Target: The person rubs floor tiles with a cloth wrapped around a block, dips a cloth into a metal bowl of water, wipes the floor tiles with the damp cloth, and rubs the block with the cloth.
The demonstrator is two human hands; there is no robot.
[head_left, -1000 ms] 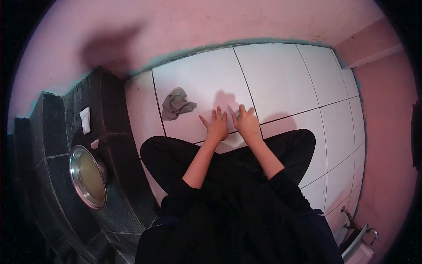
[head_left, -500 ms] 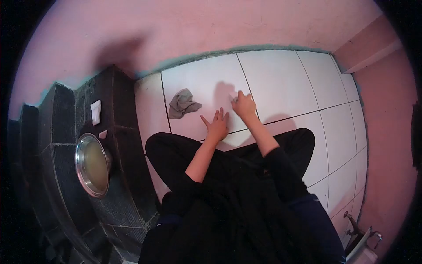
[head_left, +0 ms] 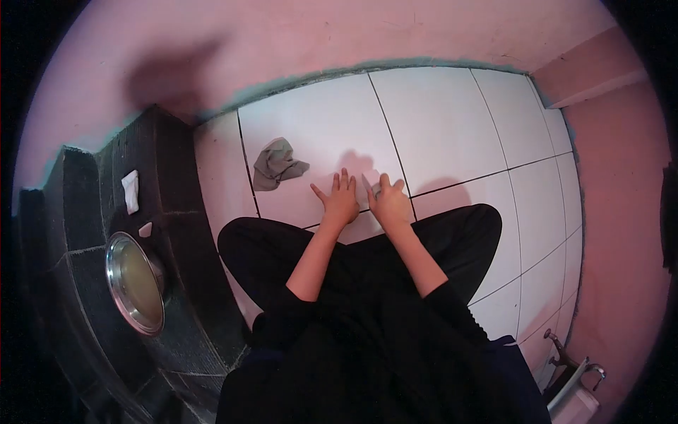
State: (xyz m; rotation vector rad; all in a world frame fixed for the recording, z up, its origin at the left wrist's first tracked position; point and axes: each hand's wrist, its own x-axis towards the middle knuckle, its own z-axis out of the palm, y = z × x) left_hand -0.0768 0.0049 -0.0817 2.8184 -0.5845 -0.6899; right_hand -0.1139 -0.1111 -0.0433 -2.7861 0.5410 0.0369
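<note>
My left hand (head_left: 340, 201) lies with its fingers spread on the white floor tile, close in front of my crossed legs. Right beside it, my right hand (head_left: 390, 205) is closed around a small pale flat piece (head_left: 368, 185), whose kind I cannot make out; its edge sticks out on the left side, low over the tile. A crumpled grey cloth (head_left: 277, 167) rests on the tile, beyond and left of my left hand.
On the dark tiled step (head_left: 185, 191) to the left stand a metal bowl (head_left: 111, 272) with cloudy liquid, a folded white piece (head_left: 130, 192) and a small pinkish chip (head_left: 145, 230). A pink wall (head_left: 339, 35) borders the floor. A metal-handled object (head_left: 565, 367) is at lower right.
My right hand has drawn back toward my body with the pale piece, and now sits beside my left hand. The view has shifted a little; the cloth lies as before.
</note>
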